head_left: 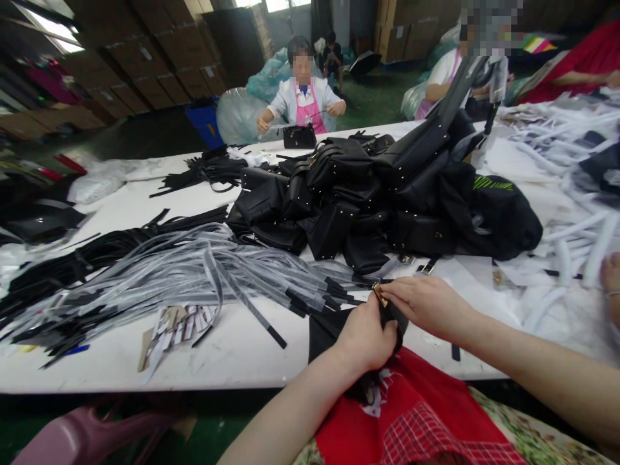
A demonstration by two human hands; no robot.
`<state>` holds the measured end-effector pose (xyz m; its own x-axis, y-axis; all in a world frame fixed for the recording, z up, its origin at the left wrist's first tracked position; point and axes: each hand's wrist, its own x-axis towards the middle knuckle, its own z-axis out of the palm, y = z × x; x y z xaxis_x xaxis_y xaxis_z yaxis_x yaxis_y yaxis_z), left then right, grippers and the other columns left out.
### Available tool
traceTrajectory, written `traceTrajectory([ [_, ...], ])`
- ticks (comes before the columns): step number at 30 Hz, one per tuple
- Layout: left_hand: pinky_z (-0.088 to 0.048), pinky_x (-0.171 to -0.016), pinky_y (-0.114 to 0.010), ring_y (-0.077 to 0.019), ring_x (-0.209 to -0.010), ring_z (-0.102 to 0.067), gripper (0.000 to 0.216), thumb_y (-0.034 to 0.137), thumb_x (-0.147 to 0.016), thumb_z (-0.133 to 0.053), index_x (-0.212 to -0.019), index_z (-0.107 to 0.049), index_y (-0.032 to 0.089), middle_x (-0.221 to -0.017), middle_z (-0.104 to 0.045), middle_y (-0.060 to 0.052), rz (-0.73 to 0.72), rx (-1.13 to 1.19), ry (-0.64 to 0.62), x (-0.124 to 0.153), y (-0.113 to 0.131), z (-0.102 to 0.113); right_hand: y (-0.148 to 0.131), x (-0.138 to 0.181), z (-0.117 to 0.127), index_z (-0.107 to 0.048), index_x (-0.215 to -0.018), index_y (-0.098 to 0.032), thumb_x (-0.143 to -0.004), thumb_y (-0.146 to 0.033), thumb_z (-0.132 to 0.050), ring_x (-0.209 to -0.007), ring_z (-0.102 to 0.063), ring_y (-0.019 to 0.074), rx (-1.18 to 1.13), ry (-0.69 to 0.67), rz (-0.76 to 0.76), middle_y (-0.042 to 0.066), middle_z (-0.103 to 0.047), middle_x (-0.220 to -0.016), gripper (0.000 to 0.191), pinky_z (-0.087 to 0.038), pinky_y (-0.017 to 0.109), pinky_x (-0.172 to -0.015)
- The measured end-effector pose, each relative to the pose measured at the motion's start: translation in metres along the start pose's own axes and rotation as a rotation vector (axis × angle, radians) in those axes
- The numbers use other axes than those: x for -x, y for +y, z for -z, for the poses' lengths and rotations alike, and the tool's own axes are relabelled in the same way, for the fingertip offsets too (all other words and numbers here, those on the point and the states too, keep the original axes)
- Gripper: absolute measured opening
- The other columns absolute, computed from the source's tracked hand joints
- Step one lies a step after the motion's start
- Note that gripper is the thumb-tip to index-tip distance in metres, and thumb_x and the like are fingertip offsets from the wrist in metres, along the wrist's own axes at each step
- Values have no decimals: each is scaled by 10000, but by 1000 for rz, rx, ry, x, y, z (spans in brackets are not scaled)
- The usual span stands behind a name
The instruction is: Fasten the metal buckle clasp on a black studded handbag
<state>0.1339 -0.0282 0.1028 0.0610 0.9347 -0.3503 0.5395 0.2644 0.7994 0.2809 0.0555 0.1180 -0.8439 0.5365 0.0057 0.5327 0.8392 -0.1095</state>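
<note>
A: Logged the hands first. Left hand (365, 339) and right hand (426, 303) met at the near table edge, both pinched shut on one black strap piece (394, 318) with a small gold buckle (379, 294) at its top end.

B: Which way did the piece lie from the fingers?

A: Between them. Its long axis ran roughly up and down from my view, buckle end away from the body, the lower end dropping past the edge toward the red cloth (411, 413) on the lap. Left thumb and fingers clamped the lower part; right fingertips closed on the part just under the buckle. Right hand sat nearer the buckle.

B: Surface?

A: White table (232, 349), crowded. A heap of black bags (368, 200) lay just beyond the hands, a fan of grey and black straps (194, 271) to the left, white strips (571, 239) to the right.

B: Room?

A: Warehouse floor, stacked cartons (145, 58) behind; a person in a white coat (303, 97) worked across the table, another at far right
</note>
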Motion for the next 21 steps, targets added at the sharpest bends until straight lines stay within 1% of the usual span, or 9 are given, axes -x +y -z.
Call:
traceTrajectory([
  [5, -504, -787, -434, -365, -919, -674, 419, 231, -799, -501, -1199, -523, 108, -996, -697, -208, -10, -160, -14, 1, -3, 0, -4, -4, 5, -685, -925, -173, -851, -81, -554, -690, -683, 189, 62, -67, 79, 59, -722, -824, 176, -414, 272, -564],
  [10, -516, -781, -430, -350, -899, -682, 360, 230, -805, -491, -1141, -553, 117, -973, -702, -207, -37, -227, -12, 3, -13, -4, -5, -7, 7, -666, -821, -170, -872, -139, -550, -642, -658, 172, 42, -73, 95, 40, -696, -751, 130, -361, 278, -538],
  [12, -518, -806, -428, -349, -927, -681, 355, 234, -803, -492, -1136, -559, 133, -1001, -704, -199, -61, -212, -23, 5, -15, -5, -6, -7, 8, -666, -807, -167, -885, -167, -539, -642, -650, 170, 28, -84, 80, 41, -695, -752, 149, -354, 279, -540],
  [15, -523, -833, -423, -344, -954, -678, 359, 246, -803, -489, -1140, -562, 149, -1026, -707, -180, -66, -188, -51, 7, -14, -5, -6, -8, 9, -669, -817, -174, -889, -178, -532, -675, -656, 179, 0, -139, 56, 40, -698, -774, 155, -349, 271, -559],
  [18, -530, -841, -411, -334, -960, -675, 372, 248, -805, -477, -1149, -554, 130, -1035, -702, -182, -57, -192, -58, 8, -13, -3, -5, -9, 10, -663, -861, -194, -895, -151, -502, -725, -668, 188, -57, -196, 73, 31, -706, -814, 170, -360, 268, -593],
  [21, -532, -858, -413, -331, -975, -673, 394, 257, -812, -474, -1177, -544, 126, -1058, -698, -180, -78, -214, -48, 9, -13, -3, -5, -10, 11, -661, -889, -204, -917, -151, -469, -753, -675, 198, -89, -238, 96, 30, -713, -850, 201, -371, 277, -612],
])
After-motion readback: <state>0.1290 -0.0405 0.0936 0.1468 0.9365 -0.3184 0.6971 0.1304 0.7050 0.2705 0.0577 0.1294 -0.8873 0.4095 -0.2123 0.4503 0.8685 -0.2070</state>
